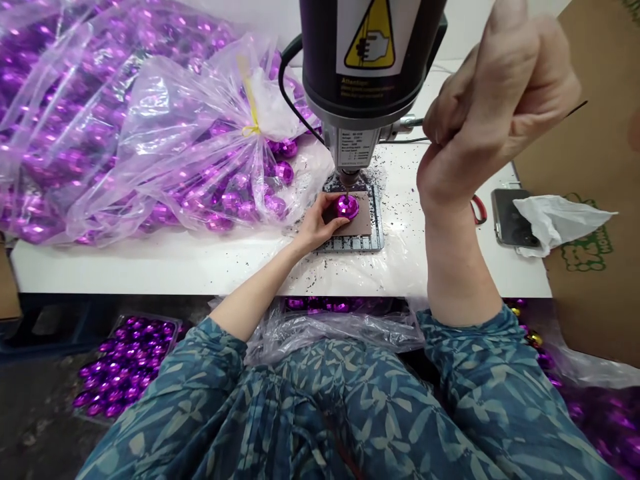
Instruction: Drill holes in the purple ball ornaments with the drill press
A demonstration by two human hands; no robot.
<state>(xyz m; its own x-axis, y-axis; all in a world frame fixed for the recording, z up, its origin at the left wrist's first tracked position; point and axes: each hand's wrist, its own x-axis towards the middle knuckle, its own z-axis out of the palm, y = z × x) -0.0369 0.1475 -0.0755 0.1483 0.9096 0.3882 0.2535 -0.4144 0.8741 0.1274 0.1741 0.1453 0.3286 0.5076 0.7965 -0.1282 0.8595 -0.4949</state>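
Observation:
My left hand [320,219] pinches a shiny purple mirror ball [347,207] between thumb and fingers. The ball rests on a brown board [361,223] laid over the slotted metal base plate [350,247] of a drill press [370,67]. Right above it is the chuck [349,177], its bit meeting or nearly meeting the ball's top. Raised at the machine's right side, my right hand [493,100] is closed around the press's feed lever [413,123]. Most of the lever is hidden inside the fist.
A tied clear bag [190,127] full of purple balls covers the table's left. Dark shavings litter the white tabletop [240,267]. At right lie a phone [510,217], white tissue [560,217] and a cardboard box [595,167]. A tray of balls [127,363] stands below left.

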